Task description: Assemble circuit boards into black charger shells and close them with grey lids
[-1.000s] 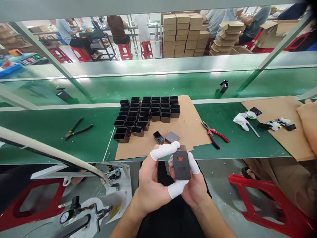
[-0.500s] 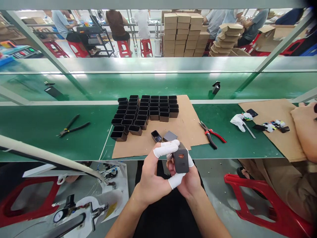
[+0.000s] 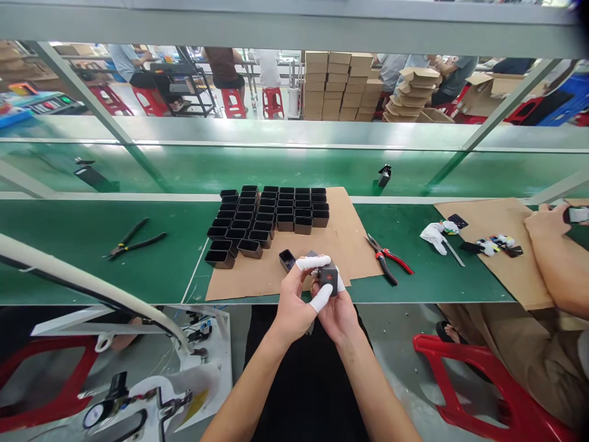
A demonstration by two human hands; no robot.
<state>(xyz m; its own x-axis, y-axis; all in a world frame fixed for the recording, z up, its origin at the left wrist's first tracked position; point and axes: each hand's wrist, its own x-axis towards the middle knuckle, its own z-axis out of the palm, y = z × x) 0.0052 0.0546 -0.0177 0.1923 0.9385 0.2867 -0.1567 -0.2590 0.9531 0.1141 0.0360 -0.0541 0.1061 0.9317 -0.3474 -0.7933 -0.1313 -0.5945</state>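
Cradling a dark case near the front edge of the worktop, the left hand and right hand curl closed around it. It is probably light, rigid and somewhat slippery; its flat sides, clear of the slotted face, should offer the surest hold.

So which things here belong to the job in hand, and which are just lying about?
Likely in the job: held dark case; open black cases in rows; brown cardboard beneath them.

Seemingly lying about: black-handled pliers; red-and-black pliers.
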